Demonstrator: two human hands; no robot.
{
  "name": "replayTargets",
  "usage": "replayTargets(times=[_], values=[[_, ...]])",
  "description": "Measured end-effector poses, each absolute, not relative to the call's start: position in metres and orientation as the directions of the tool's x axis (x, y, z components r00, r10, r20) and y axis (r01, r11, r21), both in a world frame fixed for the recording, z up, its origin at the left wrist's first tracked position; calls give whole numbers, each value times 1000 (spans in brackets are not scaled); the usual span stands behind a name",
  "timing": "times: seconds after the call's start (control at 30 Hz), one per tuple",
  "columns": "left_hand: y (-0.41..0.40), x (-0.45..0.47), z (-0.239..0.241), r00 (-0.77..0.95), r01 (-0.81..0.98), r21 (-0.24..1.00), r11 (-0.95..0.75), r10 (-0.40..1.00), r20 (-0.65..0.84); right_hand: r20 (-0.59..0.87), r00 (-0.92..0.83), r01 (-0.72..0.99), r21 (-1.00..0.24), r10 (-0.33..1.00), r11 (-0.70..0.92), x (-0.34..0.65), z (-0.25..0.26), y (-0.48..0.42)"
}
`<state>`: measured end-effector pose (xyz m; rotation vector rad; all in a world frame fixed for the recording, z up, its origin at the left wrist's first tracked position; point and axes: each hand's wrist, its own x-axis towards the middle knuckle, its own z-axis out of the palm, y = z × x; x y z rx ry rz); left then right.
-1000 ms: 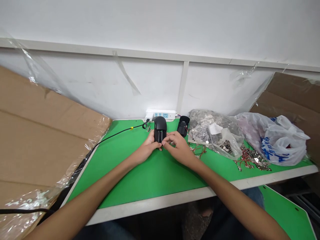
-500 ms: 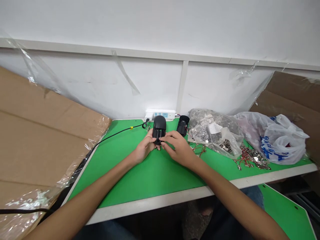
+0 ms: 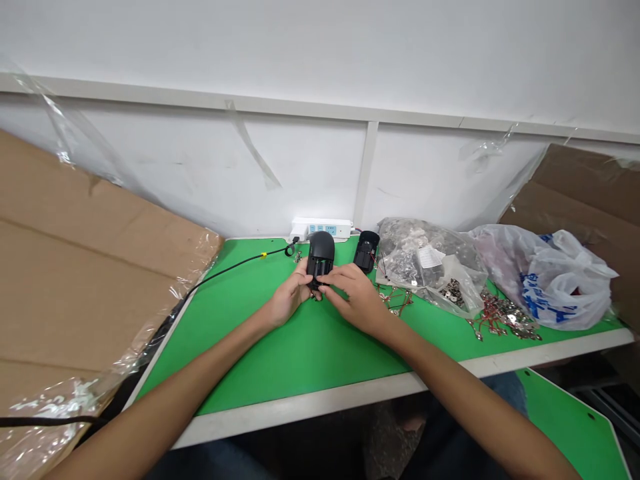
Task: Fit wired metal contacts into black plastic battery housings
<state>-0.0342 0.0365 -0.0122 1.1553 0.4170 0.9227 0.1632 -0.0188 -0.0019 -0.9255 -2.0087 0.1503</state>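
OK, L hand [image 3: 287, 301] holding blk casing [image 3: 321, 247], clear bag [image 3: 407, 243] w/ metal pcs [image 3: 453, 292]

White bag [image 3: 553, 267]: showing big blue lettering [image 3: 537, 298], crumpled past reading!
Paper slip [image 3: 431, 257]: on or in clear bag [image 3: 407, 233], showing nothing readable.
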Motion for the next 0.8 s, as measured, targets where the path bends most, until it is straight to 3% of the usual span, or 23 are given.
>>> replayTargets(times=[0.4,0.8], values=[[27,-27,1,497,-244,967,72,866,61,639,-358,644,-359,681,676,164,0,-22],[28,-26,8,463,-322,941,107,884,58,654,-304,563,-463,693,684,160,7,-26]])
